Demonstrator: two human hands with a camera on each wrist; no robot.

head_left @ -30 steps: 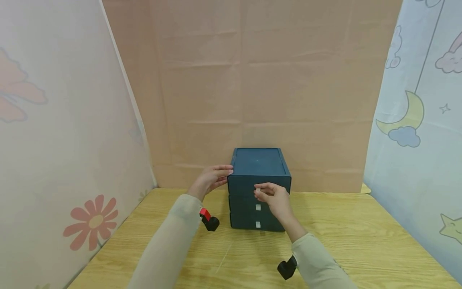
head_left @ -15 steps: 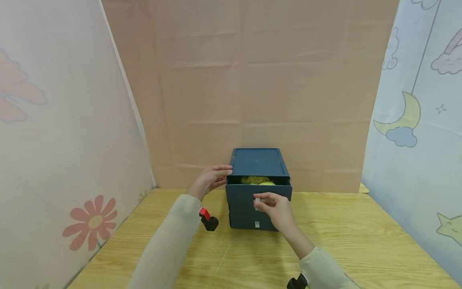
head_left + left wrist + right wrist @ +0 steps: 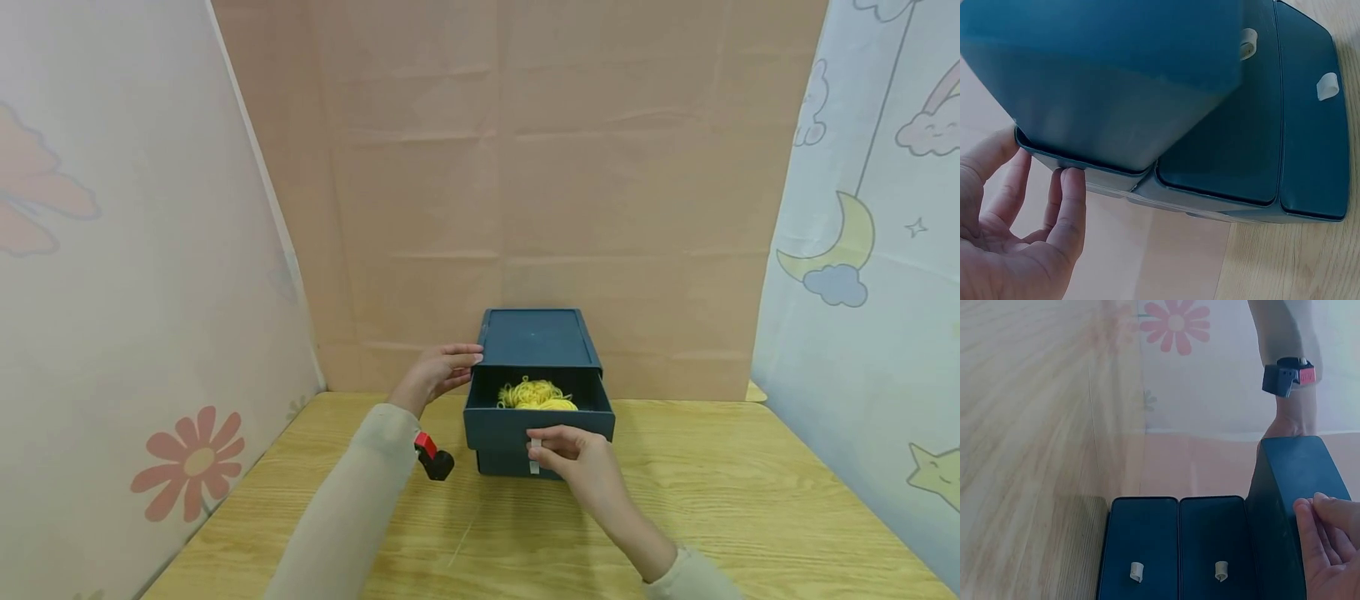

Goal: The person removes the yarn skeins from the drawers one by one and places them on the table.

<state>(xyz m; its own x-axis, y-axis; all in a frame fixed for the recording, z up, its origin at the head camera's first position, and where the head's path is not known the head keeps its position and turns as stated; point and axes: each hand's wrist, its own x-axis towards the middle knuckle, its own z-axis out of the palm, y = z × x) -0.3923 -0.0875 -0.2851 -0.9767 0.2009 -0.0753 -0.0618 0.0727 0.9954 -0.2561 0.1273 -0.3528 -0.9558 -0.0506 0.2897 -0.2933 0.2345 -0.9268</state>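
A dark blue drawer cabinet [image 3: 534, 337] stands on the wooden table with its top drawer [image 3: 495, 429] pulled out. Inside that drawer lies a yellow bundle of yarn or cord [image 3: 536, 395]. With thumb and fingers my right hand [image 3: 596, 475] pinches the pale pull tab [image 3: 536, 444] on the drawer's front; in the right wrist view the tab is hidden behind the fingers. Against the cabinet's upper left side rests my left hand [image 3: 435, 375]. The left wrist view shows its fingers [image 3: 1071, 206] extended along the cabinet's wall, holding nothing.
Below, the middle drawer [image 3: 1213, 531] and bottom drawer [image 3: 1144, 531] are closed, each with a small pale tab. Wood-grained tabletop [image 3: 712, 492] surrounds the cabinet. A brown paper backdrop [image 3: 645, 208] rises behind it, with printed panels at both sides.
The top drawer has slid out toward me from closed, bringing the yellow bundle into view. My right hand has moved nearer with the tab; the left hand has stayed on the cabinet's side.
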